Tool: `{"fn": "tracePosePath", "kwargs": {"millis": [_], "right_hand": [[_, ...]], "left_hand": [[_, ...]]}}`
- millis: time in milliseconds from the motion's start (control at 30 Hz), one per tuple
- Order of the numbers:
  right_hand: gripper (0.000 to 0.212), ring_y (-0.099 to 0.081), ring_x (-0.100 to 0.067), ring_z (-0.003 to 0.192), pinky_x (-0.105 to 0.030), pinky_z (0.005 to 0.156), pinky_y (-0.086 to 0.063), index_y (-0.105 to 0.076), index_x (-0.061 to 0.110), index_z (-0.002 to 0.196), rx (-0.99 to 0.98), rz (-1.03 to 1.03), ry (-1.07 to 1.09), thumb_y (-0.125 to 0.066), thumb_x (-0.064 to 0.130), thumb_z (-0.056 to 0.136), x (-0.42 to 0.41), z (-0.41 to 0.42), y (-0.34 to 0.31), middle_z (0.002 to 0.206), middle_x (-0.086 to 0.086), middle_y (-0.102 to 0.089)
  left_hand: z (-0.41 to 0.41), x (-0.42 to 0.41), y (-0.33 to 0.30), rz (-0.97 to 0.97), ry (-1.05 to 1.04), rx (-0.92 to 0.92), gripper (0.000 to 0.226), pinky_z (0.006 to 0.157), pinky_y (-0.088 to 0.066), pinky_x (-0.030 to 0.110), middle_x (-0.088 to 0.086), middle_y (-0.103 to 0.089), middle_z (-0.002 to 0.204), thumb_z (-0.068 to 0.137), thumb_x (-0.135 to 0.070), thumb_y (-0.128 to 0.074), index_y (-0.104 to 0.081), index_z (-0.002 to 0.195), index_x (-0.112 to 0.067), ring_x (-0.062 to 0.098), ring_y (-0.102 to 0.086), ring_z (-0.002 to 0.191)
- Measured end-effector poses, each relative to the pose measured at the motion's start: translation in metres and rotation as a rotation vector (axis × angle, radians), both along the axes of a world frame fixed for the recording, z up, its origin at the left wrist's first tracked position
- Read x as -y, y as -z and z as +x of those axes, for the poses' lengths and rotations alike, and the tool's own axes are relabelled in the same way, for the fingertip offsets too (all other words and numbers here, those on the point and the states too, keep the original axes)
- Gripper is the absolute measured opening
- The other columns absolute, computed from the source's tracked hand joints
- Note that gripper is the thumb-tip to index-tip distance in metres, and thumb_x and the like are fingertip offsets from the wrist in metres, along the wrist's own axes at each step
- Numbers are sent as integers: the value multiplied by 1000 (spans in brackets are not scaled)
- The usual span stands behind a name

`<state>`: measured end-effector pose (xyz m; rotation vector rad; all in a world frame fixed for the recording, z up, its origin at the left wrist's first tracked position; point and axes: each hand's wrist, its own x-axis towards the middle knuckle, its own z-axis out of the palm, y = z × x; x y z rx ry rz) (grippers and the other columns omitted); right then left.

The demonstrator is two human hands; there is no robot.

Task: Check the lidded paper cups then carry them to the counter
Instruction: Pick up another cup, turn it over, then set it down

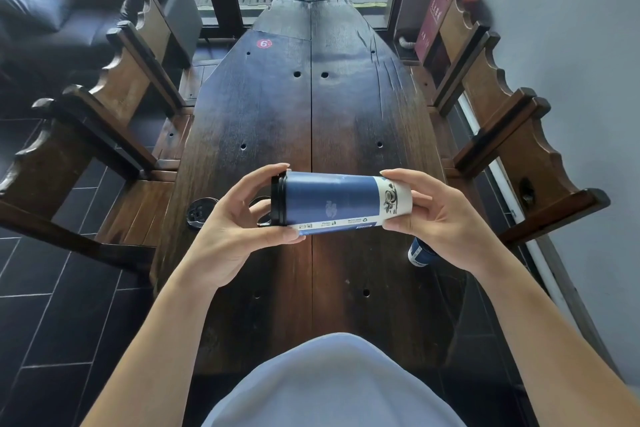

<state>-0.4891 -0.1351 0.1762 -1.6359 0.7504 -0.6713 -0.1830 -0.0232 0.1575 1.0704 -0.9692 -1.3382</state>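
I hold a tall blue paper cup (332,203) with a black lid sideways above the dark wooden table (311,107). My left hand (235,222) grips its lidded end, lid pointing left. My right hand (436,218) grips its white patterned base. A second cup's black lid (201,213) shows at the table's left edge. Another black lid (261,210) is partly hidden behind my left fingers. A further blue cup (420,253) peeks out under my right wrist.
Wooden benches with carved backs flank the table, one on the left (114,104) and one on the right (512,135). A red number sticker (264,44) sits at the table's far end. A grey wall (571,62) runs along the right; dark tile floor (52,305) lies left.
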Motion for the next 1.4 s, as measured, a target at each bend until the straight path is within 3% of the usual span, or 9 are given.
{"fn": "tracePosePath", "kwargs": {"millis": [200,400,533,767,967,1100,1200,1300,1400], "right_hand": [[65,-61,-12,128,-23,92,-57,-60,42,134,-19,-36,4,-80,22,76,-2,-1,1,122,20,-67],[59,-62,-11,126,-24,88,-59,-57,43,135,-57,-25,-9,-76,26,81,-3,-2,2,120,22,-66],[60,-63,-10,123,-24,88,-59,-55,44,134,-99,7,-28,-78,31,80,-3,0,1,119,23,-65],[77,-64,-11,122,-33,95,-60,-48,44,143,-271,77,-168,-88,33,78,-13,9,16,129,14,-64],[71,-65,1,115,-11,81,-55,-48,59,124,-260,101,-148,-92,34,73,-37,37,34,120,26,-66],[81,-63,8,112,-4,77,-51,-41,63,122,-247,119,-48,-94,41,66,-48,50,47,119,32,-63],[85,-58,14,113,-1,74,-48,-37,68,121,-275,125,-30,-95,46,62,-50,51,50,120,39,-58],[83,-52,20,116,-8,81,-50,-32,73,124,-295,124,-40,-90,60,65,-43,45,42,122,49,-51],[86,-54,14,122,-23,96,-49,-34,58,143,-230,102,17,-70,84,69,-25,35,22,133,39,-52]], "left_hand": [[-6,-2,-5,30,-37,34,85,80,-60,73,1,-65,135,66,-34,-103,-64,141,-30,40,-69,122],[-7,-5,-5,-5,-8,53,94,106,-46,75,-1,-60,148,67,-30,-101,-57,150,-36,42,-56,137],[-11,-5,-5,0,-63,18,92,102,-56,60,0,-64,142,65,-38,-102,-60,147,-37,38,-61,133],[-25,10,-19,-13,-96,-142,72,94,-59,41,2,-67,133,77,-24,-88,-61,144,-32,25,-66,123],[-49,30,-35,35,-105,-227,109,91,-56,37,12,-68,131,55,-43,-104,-51,147,-19,24,-69,112],[-63,36,-36,82,-126,-213,114,100,-53,46,9,-73,127,51,-45,-104,-49,145,-11,26,-68,115],[-65,38,-31,102,-133,-177,95,108,-50,52,19,-65,141,68,-33,-87,-46,149,-6,31,-66,121],[-63,39,-23,108,-133,-148,80,101,-53,47,13,-70,133,72,-31,-82,-53,143,-10,27,-68,117],[-63,41,-16,109,-141,-149,79,102,-54,44,8,-72,128,67,-26,-85,-56,140,-14,25,-69,118]]}}
